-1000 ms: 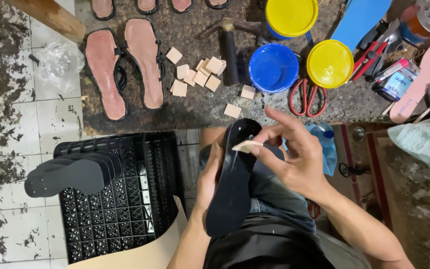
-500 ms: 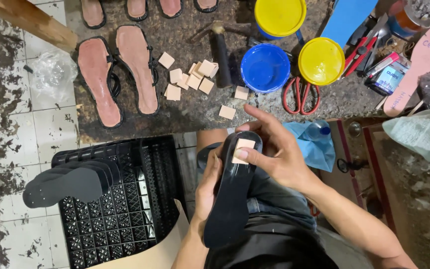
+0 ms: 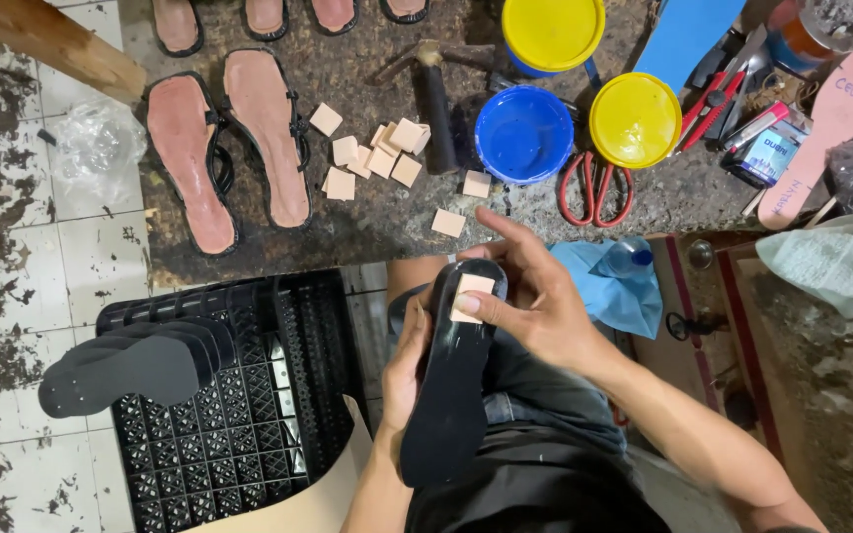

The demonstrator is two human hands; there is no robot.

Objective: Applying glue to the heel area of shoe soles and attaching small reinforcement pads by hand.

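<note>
Black sole [image 3: 451, 395] is resting along my lap, my left hand [image 3: 405, 370] gripping its edge to steady it while my right hand [image 3: 535, 311] is pressing a tan square [image 3: 471, 296] onto its heel.

Two hands are at work: the left hand [image 3: 409, 367] and the right hand [image 3: 535, 306] share one black sole [image 3: 451, 380], with one tan square [image 3: 469, 296] under the right thumb. Beyond the right hand lie about ten loose tan squares [image 3: 379, 158], two pink-soled sandals [image 3: 224, 148], one pair of red scissors [image 3: 596, 190], one hammer [image 3: 434, 99], one blue lid [image 3: 523, 133] and two yellow lids [image 3: 634, 120].
</note>
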